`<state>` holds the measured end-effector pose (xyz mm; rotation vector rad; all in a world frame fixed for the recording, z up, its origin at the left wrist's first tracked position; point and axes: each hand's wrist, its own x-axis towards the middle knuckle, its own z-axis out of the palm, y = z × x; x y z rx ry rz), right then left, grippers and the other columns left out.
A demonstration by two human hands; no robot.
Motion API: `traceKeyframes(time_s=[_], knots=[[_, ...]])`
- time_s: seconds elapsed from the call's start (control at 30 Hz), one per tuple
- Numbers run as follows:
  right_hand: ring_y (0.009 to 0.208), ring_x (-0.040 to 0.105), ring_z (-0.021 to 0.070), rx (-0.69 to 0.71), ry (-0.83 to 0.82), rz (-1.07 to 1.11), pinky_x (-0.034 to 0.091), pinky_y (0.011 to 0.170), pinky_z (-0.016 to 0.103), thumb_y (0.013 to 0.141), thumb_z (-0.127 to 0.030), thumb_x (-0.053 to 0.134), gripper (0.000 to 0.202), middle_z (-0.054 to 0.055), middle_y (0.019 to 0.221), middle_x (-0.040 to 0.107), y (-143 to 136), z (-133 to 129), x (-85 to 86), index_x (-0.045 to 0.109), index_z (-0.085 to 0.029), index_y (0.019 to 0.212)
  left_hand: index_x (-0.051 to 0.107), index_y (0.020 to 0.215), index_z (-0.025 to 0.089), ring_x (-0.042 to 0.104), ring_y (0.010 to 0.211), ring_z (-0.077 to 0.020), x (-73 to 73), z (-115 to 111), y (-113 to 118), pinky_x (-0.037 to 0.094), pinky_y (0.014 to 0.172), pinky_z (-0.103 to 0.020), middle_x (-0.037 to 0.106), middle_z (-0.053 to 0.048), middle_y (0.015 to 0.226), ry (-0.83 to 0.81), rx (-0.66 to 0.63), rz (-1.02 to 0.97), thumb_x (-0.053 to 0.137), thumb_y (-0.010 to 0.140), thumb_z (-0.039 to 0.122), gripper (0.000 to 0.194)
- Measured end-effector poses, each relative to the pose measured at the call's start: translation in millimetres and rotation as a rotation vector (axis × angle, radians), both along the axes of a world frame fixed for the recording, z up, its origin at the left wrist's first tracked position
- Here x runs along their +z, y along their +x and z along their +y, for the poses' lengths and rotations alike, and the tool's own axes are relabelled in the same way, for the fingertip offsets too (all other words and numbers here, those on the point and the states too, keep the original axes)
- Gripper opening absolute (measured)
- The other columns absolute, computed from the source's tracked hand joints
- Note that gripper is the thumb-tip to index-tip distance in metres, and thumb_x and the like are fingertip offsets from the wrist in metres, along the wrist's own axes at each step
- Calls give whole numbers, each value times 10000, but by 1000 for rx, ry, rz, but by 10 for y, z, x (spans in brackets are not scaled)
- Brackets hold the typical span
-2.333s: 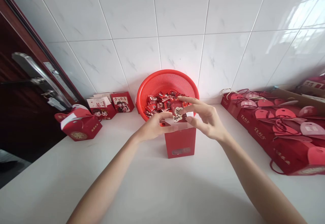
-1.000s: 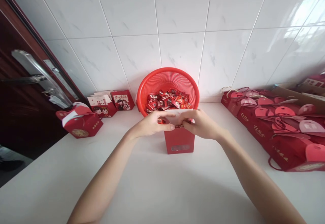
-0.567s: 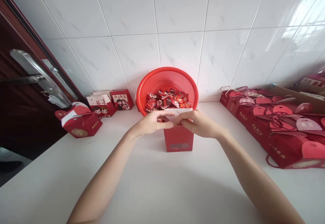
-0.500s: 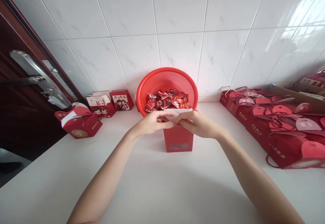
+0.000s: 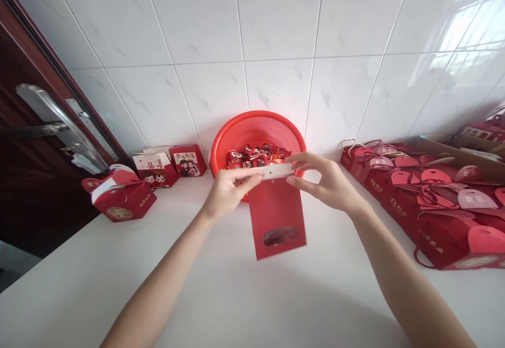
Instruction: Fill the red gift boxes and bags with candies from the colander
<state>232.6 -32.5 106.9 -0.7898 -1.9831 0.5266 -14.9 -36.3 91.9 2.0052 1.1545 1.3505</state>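
Observation:
A red paper box (image 5: 276, 208) with a small window near its bottom hangs slightly tilted in front of a red plastic basket (image 5: 258, 121). Its white top flap, with small holes, is folded toward me. My left hand (image 5: 232, 187) pinches the flap's left end between thumb and fingers. At the right end my right hand (image 5: 321, 179) has its thumb in front and fingers behind the top edge. Behind the box, red wrapped candies (image 5: 258, 154) lie in the basket, partly hidden by the box and hands.
Two small printed boxes (image 5: 158, 171) and a red handled box (image 5: 128, 198) stand at the left by a dark door (image 5: 27, 153). Rows of red handled boxes (image 5: 402, 200) and a cardboard carton (image 5: 437, 148) fill the right side of the white table (image 5: 221, 295).
The red box has come up and toward me and now tilts, its top flap folded over. My right hand has moved to the right and its fingers have spread wider.

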Motion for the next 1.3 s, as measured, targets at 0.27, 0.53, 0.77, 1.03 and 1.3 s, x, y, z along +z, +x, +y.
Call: traceKeyframes(time_s=[0.27,0.53,0.77,1.03,1.3], knots=[[982,732,267,294,-297,-43,614,822,403,881,-417,725,384,95,1126,756,-73,43,-37,673,-194,1189,830,950,243,749,793,-186,54,-97,-60,596,691,-260,817,-18,915,370,143,50,710,888,338,166],[954,752,249,369,-338,17,632,790,376,871,-376,743,323,87,1097,775,-99,66,-58,698,-182,1125,819,962,237,759,941,-224,46,-80,-35,617,851,-314,813,-28,999,306,139,57,685,902,372,199],[902,766,255,345,-376,114,642,768,389,836,-385,785,303,81,1027,795,-67,73,-51,738,-175,1049,698,1257,223,730,1044,-249,19,-65,-18,586,932,-347,792,-74,1073,222,61,-35,699,894,453,429],[940,762,258,380,-390,146,645,788,388,827,-385,797,332,85,1042,793,-22,112,-49,746,-172,1076,656,1273,190,741,840,-227,12,-52,14,615,787,-340,780,-66,932,9,-62,-110,747,849,462,512],[1019,715,258,405,-342,99,602,839,370,902,-598,646,486,95,1090,757,-5,82,-11,710,-173,1130,751,903,207,750,927,-199,-10,-53,59,607,858,-282,798,-29,960,234,-11,-96,747,827,262,94]])
